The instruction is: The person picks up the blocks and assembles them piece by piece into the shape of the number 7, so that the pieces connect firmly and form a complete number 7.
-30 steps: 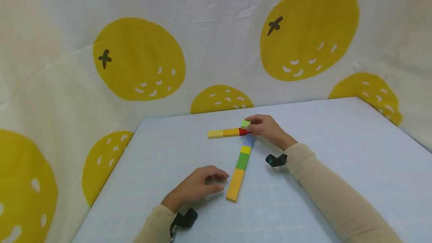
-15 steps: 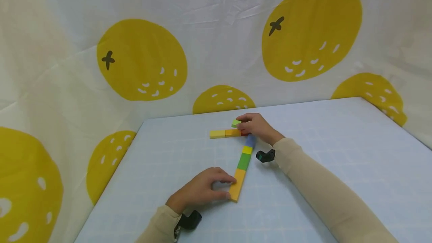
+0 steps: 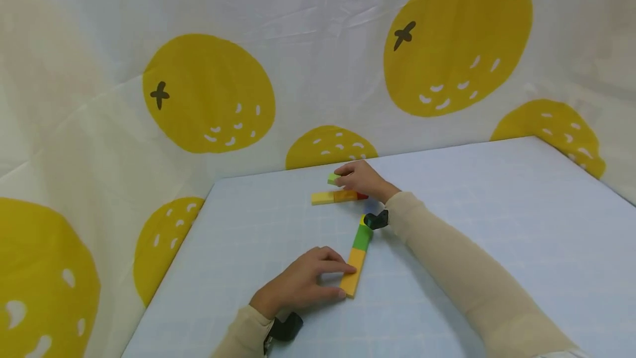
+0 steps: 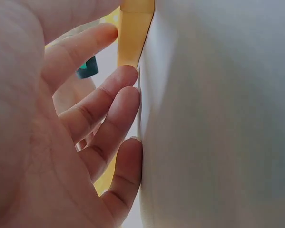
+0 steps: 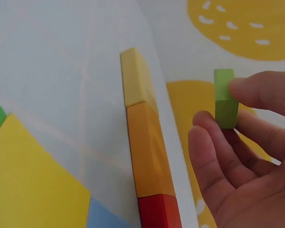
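My right hand (image 3: 365,180) pinches a small light green block (image 5: 226,102) between thumb and fingers, above and beyond a short row at the back. That row runs from a pale yellow block (image 3: 323,198) through an orange block (image 5: 149,152) to a red block (image 5: 154,212). A second row slants toward me: a blue block, mostly behind the right wrist, a yellow block (image 5: 42,175), a green block (image 3: 363,238) and a longer orange block (image 3: 356,258). My left hand (image 3: 303,283) touches that longer orange block's near end with index finger and thumb, its other fingers loosely extended.
The table (image 3: 223,236) has a pale checked cover. Behind and to the left hangs a white curtain (image 3: 318,59) with big yellow fruit prints. A black wrist camera (image 3: 376,220) on the right arm overlaps the slanted row in the head view.
The right hand has moved left along the back row, carrying the light green block away from the red end. The left hand has moved right onto the longer orange block.
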Demonstrator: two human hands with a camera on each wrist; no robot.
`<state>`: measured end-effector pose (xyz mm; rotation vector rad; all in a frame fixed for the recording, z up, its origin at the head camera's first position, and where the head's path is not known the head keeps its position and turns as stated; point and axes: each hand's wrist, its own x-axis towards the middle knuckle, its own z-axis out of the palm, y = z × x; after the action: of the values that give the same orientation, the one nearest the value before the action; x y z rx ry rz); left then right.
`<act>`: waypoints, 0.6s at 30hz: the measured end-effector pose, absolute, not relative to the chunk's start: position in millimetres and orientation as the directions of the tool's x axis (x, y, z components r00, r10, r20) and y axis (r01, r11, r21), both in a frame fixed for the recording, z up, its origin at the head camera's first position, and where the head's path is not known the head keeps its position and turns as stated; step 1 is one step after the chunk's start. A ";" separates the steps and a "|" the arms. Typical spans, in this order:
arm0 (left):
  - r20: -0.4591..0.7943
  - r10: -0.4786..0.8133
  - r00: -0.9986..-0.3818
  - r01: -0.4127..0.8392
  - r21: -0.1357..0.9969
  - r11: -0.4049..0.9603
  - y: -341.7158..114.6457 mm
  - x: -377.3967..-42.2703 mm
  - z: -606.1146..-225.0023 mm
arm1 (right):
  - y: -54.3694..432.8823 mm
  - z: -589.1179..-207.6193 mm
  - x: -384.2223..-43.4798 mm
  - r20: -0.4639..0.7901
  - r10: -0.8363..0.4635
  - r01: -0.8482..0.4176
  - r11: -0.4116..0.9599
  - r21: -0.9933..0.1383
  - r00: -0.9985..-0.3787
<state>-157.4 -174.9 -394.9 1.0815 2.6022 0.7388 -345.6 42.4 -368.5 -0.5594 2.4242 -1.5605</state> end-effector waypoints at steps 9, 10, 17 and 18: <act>0.016 0.725 -0.688 0.621 0.531 0.577 -176.8 -156.9 -396.0 | 25.6 -373.2 -352.0 0.070 -0.454 -0.303 0.466 -0.831 -0.888; 0.022 0.728 -0.685 0.624 0.532 0.572 -176.6 -157.0 -396.4 | 23.7 -373.6 -352.1 0.077 -0.456 -0.316 0.475 -0.822 -0.887; 0.025 0.731 -0.681 0.630 0.529 0.569 -173.9 -157.6 -400.0 | 13.1 -372.1 -351.3 0.086 -0.487 -0.349 0.481 -0.804 -0.869; 0.024 0.731 -0.682 0.631 0.525 0.571 -173.8 -157.6 -400.1 | 11.6 -371.6 -351.5 0.087 -0.487 -0.351 0.483 -0.802 -0.869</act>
<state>-157.6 -173.8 -400.1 1.1444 2.6067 0.7540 -351.5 11.6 -371.6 -0.7327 2.5714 -1.3357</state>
